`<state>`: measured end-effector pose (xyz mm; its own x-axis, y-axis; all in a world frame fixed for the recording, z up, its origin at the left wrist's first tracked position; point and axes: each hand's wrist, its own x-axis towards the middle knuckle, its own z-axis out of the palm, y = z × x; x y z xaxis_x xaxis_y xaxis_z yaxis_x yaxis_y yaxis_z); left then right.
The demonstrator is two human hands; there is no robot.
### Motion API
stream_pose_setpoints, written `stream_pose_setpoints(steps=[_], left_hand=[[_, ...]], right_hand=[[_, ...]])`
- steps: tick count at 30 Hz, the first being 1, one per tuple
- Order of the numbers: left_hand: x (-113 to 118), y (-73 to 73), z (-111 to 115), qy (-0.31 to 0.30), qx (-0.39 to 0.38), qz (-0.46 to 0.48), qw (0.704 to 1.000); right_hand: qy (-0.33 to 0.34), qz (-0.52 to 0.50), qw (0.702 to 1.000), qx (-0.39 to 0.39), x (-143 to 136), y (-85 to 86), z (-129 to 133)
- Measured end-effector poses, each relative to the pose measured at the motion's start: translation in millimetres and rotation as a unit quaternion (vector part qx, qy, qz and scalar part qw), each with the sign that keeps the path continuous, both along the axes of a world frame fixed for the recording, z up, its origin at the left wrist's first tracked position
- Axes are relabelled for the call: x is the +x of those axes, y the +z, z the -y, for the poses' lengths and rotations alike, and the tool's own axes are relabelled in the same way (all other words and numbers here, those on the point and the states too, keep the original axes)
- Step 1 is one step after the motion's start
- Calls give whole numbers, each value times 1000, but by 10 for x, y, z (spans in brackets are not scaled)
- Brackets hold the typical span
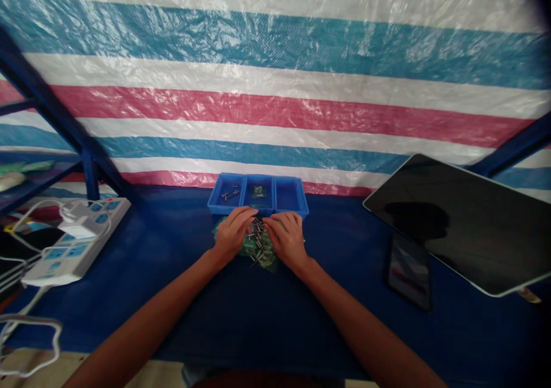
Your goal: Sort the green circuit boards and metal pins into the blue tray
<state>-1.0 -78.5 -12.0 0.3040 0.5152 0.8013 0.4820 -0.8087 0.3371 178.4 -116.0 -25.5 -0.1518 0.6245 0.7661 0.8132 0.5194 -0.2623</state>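
Observation:
My left hand (233, 234) is at the left side of a heap of thin metal screws (258, 240), its fingers curled and drawn together. Facing it from the right, my right hand (287, 240) has its fingers bent and pressed together at the heap's upper edge. Whatever is between the fingertips of either hand is too small to make out. Crinkled green plastic bags (270, 260) lie under and around the screws. Just beyond my fingers stands a blue three-compartment tray (210, 205). Several screws are in its left compartment, and a small clear packet (258, 191) lies in the middle one.
On the right, a dark flat screen (469, 221) lies near a black phone (408, 270). A white power strip (77, 244) with plugs and cables is at the left. Behind the blue table (172, 296) hangs a striped plastic sheet (275, 109); a blue frame (88, 164) stands left.

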Motion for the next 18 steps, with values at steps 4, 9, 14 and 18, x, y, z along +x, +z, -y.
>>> stream_pose_setpoints(steps=[4, 9, 14, 18], left_hand=[[14, -20, 27, -4, 8, 8, 1000], [20, -46, 32, -2, -6, 28, 1000], [15, -40, 35, 1, -20, 31, 999], [22, 20, 58, -8, -41, 11, 999]], right_hand=[[21, 2, 1000, 6, -1, -4, 13], [35, 7, 999, -7, -6, -1, 27], [38, 0, 999, -21, -19, -2, 31], [16, -30, 999, -18, -20, 25, 39]])
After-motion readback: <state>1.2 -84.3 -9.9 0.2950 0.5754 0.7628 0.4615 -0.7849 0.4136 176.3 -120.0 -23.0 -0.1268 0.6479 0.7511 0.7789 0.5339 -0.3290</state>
